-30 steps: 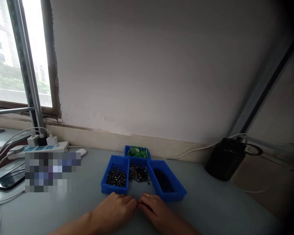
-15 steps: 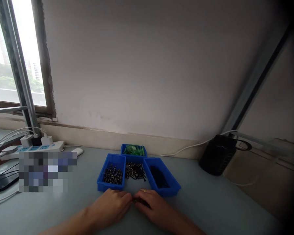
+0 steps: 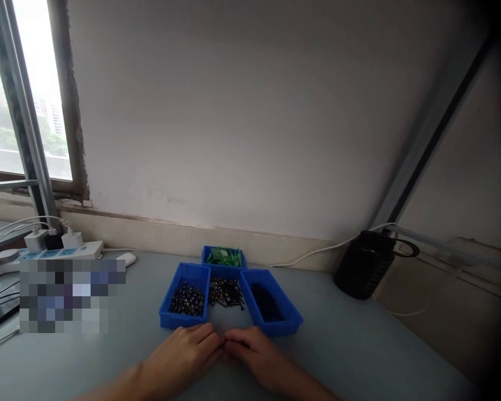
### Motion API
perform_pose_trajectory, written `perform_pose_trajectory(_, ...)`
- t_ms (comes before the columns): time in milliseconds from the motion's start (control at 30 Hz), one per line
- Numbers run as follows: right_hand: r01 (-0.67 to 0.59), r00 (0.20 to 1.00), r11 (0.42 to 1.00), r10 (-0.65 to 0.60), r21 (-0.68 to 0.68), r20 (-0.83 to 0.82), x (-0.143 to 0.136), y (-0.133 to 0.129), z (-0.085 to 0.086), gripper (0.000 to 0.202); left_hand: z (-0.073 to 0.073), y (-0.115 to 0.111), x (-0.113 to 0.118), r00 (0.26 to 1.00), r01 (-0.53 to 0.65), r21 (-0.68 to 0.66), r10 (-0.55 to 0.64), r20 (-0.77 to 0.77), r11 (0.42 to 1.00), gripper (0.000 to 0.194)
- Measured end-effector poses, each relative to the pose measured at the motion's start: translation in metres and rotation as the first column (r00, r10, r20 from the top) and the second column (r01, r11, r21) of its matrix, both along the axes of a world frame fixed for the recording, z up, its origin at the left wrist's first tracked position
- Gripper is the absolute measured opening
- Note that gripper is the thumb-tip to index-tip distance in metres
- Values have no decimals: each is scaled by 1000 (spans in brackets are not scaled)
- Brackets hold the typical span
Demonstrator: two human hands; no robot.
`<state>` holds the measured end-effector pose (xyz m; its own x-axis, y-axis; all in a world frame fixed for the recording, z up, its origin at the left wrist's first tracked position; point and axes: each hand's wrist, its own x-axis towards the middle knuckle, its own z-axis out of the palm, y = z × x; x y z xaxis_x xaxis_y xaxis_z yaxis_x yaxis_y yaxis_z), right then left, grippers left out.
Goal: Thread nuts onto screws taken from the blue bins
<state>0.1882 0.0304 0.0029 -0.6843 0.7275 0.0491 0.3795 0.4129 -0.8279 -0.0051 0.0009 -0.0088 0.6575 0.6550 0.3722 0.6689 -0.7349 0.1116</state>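
Note:
My left hand (image 3: 190,351) and my right hand (image 3: 256,355) meet in front of the blue bins, fingertips pinched together over something small and dark that I cannot make out. Just beyond the left one is a blue bin (image 3: 179,321) of small shiny metal pieces (image 3: 187,299). Past the right one, an angled blue bin (image 3: 281,328) contains a dark mass of small black parts (image 3: 267,303). Between these bins lies a loose pile of dark screw-like pieces (image 3: 227,292). A third blue bin (image 3: 221,272) behind them carries green packets (image 3: 225,257).
A black jug-like container (image 3: 361,266) with a loop handle stands at the right by the wall. On the left are a white power strip (image 3: 75,252) with chargers and cables, a dark phone-like slab (image 3: 0,312) and a blurred-out patch. The grey tabletop (image 3: 121,351) reaches the wall.
The view has shifted slightly, moving the scene a little left. My right hand's fingers have drawn into a tighter pinch beside the left fingertips; the bins look unmoved on the table.

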Motion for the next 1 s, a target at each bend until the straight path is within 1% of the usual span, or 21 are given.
perform_pose_trajectory(100, 31, 999, 999, -31, -9, 40, 1, 1, 0, 25, 1, 0, 0, 999, 22, -16, -21, 30, 1000, 27)
perform_pose_trajectory(167, 72, 994, 996, -75, 44, 81, 1, 0, 3, 25, 1, 0, -1, 999, 28, -12, -28, 36, 1000, 27)
perform_pose_trajectory(233, 95, 988, 989, -108, 114, 113, 0, -2, 7, 21, 0, 0, -1, 1000, 18, 19, -18, 16, 1000, 24)
perform_pose_trajectory(333, 68, 985, 984, -92, 165, 144, 0, -8, 10, 15, -2, -1, 1, 997, 19, 109, -11, -73, 994, 20)
perform_pose_trajectory(467, 28, 973, 965, -86, 260, 215, -1, -9, 4, 15, -6, -3, 4, 978, 100, 244, -50, -205, 964, 16)
perform_pose_trajectory(567, 3, 966, 944, -88, 331, 242, -1, -7, -1, 20, -6, -3, 5, 978, 70, 250, -17, -209, 966, 14)
perform_pose_trajectory(667, -18, 969, 946, -63, 325, 238, 0, -5, 0, 20, -5, -2, 5, 981, 56, 212, -15, -191, 976, 15)
perform_pose_trajectory(733, -14, 975, 952, -56, 307, 217, 1, -4, 4, 18, -3, -2, 5, 987, 41, 158, -16, -157, 987, 15)
perform_pose_trajectory(833, -6, 983, 955, -48, 295, 178, 3, -4, 10, 18, 3, -3, 3, 999, -44, -5, 44, -24, 999, 13)
perform_pose_trajectory(900, -16, 987, 957, -31, 290, 159, 5, -5, 12, 20, 6, -4, 1, 992, -75, -133, 87, 88, 988, 12)
perform_pose_trajectory(1000, -67, 985, 952, 17, 299, 169, 6, -5, 10, 23, 8, -4, -1, 972, -26, -256, 84, 220, 966, 12)
